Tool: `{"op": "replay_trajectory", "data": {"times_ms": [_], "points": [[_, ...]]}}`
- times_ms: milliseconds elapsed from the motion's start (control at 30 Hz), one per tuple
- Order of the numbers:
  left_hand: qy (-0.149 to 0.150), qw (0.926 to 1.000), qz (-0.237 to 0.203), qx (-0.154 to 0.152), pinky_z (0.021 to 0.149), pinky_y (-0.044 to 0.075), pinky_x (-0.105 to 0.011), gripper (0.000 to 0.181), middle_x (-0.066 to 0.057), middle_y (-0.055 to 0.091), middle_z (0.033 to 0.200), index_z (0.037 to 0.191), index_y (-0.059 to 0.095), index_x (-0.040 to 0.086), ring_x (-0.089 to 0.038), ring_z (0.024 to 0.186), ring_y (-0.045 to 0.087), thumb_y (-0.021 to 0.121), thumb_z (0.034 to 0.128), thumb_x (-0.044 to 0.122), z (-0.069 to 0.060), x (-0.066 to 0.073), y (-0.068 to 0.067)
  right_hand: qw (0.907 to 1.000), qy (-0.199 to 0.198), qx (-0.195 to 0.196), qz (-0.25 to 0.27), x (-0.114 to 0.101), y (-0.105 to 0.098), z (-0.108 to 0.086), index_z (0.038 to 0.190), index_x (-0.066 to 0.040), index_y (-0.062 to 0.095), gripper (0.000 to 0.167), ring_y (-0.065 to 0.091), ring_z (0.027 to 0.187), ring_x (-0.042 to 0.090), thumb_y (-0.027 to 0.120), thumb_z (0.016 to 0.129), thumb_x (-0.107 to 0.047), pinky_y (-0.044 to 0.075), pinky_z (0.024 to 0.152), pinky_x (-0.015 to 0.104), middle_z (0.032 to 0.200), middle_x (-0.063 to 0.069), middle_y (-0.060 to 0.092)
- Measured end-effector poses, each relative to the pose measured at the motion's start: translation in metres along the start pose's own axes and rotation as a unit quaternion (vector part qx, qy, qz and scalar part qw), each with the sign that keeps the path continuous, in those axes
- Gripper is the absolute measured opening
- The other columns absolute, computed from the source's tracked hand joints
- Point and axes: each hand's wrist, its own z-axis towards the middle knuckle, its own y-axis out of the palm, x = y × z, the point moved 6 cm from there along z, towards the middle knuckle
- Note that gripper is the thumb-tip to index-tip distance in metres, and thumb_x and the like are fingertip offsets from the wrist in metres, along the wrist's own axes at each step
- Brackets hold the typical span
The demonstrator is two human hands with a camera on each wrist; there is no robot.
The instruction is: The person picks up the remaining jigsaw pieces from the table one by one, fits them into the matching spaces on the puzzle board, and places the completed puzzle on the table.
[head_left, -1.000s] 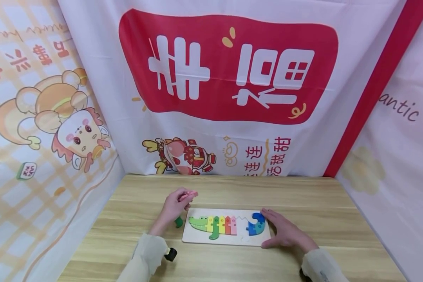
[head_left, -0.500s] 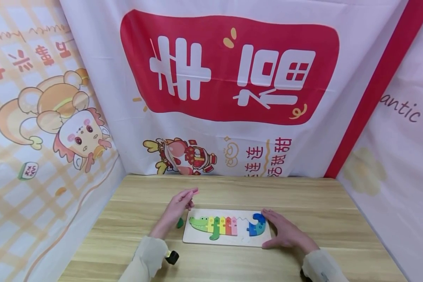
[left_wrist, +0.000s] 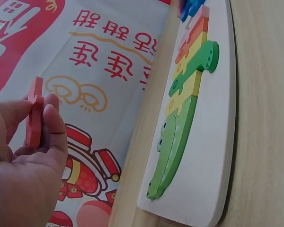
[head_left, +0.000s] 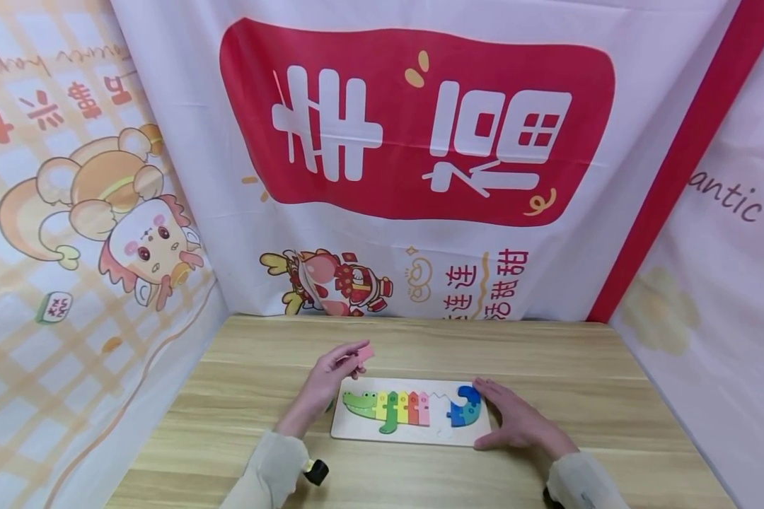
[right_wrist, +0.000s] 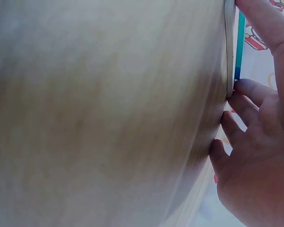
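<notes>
My left hand (head_left: 331, 369) pinches a pink-red puzzle piece (head_left: 365, 353) between thumb and fingers, above the table behind the board's left end. In the left wrist view the puzzle piece (left_wrist: 35, 113) appears edge-on. A crocodile puzzle board (head_left: 391, 433) lies flat, with a green head (head_left: 359, 403), coloured body pieces and a green leg (head_left: 389, 417) in place. Blue tail pieces (head_left: 467, 413) sit at its right end; between them and the pink piece the bare board shows. My right hand (head_left: 516, 417) touches the board's right end, thumb and fingers spread.
The board lies on a wooden table (head_left: 395, 474). A green piece (head_left: 330, 406) beside the board's left edge is mostly hidden by the left hand. Printed cloths hang behind the table (head_left: 414, 276) and on both sides.
My left hand has shifted slightly right and turned the pink-red piece, so its broad face now shows. It now covers most of the green piece. The right hand stays at the board.
</notes>
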Motion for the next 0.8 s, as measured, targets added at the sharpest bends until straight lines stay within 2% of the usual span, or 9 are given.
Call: {"op": "replay_trajectory", "data": {"times_ms": [133, 267, 400, 533, 667, 800], "points": [[-0.003, 1.0000, 0.003, -0.003, 0.095, 0.057, -0.042, 0.040, -0.013, 0.064, 0.126, 0.145, 0.058, 0.020, -0.022, 0.102, 0.069, 0.061, 0.1056, 0.026, -0.0020, 0.0024, 0.0048, 1.0000, 0.005, 0.002, 0.001, 0.0017, 0.0006, 0.0004, 0.161, -0.023, 0.037, 0.117, 0.026, 0.156, 0.040, 0.091, 0.065, -0.062, 0.025, 0.122, 0.068, 0.169, 0.006, 0.032], [-0.010, 0.9999, 0.003, 0.012, 0.094, 0.059, -0.041, 0.042, -0.011, 0.069, 0.122, 0.136, 0.058, 0.017, -0.023, 0.100, 0.072, 0.072, 0.0984, 0.031, -0.0029, 0.0033, 0.0063, 1.0000, 0.003, 0.001, 0.002, 0.0003, 0.0003, -0.0003, 0.161, -0.022, 0.037, 0.117, 0.026, 0.156, 0.040, 0.091, 0.065, -0.061, 0.025, 0.122, 0.068, 0.169, 0.006, 0.032], [-0.007, 0.9994, 0.014, 0.030, 0.096, 0.058, -0.049, 0.038, -0.009, 0.070, 0.116, 0.128, 0.062, 0.017, -0.023, 0.099, 0.071, 0.075, 0.0956, 0.031, -0.0045, 0.0038, 0.0046, 1.0000, 0.000, 0.001, 0.001, -0.0019, -0.0005, -0.0012, 0.162, -0.021, 0.037, 0.116, 0.026, 0.156, 0.040, 0.091, 0.066, -0.060, 0.024, 0.122, 0.068, 0.170, 0.008, 0.031], [-0.001, 0.9995, 0.009, 0.029, 0.101, 0.053, -0.060, 0.030, -0.008, 0.070, 0.116, 0.127, 0.065, 0.019, -0.025, 0.101, 0.068, 0.070, 0.0997, 0.029, -0.0046, 0.0033, 0.0041, 1.0000, -0.001, 0.001, -0.001, -0.0033, -0.0013, -0.0020, 0.162, -0.021, 0.037, 0.116, 0.026, 0.156, 0.041, 0.091, 0.067, -0.060, 0.025, 0.122, 0.068, 0.169, 0.008, 0.031], [0.000, 0.9998, -0.019, 0.008, 0.108, 0.052, -0.050, 0.029, -0.009, 0.067, 0.126, 0.133, 0.061, 0.019, -0.026, 0.112, 0.068, 0.061, 0.1057, 0.029, -0.0032, 0.0026, 0.0060, 1.0000, -0.003, 0.000, -0.003, -0.0041, -0.0017, -0.0027, 0.161, -0.020, 0.037, 0.116, 0.026, 0.156, 0.041, 0.091, 0.067, -0.060, 0.025, 0.122, 0.068, 0.169, 0.009, 0.032], [-0.011, 0.9991, -0.041, -0.004, 0.108, 0.054, -0.039, 0.031, -0.012, 0.064, 0.132, 0.135, 0.057, 0.015, -0.026, 0.118, 0.069, 0.055, 0.1081, 0.030, -0.0018, -0.0008, 0.0077, 1.0000, -0.003, -0.002, -0.003, -0.0039, -0.0016, -0.0033, 0.161, -0.020, 0.038, 0.116, 0.026, 0.156, 0.041, 0.092, 0.067, -0.059, 0.025, 0.122, 0.069, 0.169, 0.009, 0.032]]}}
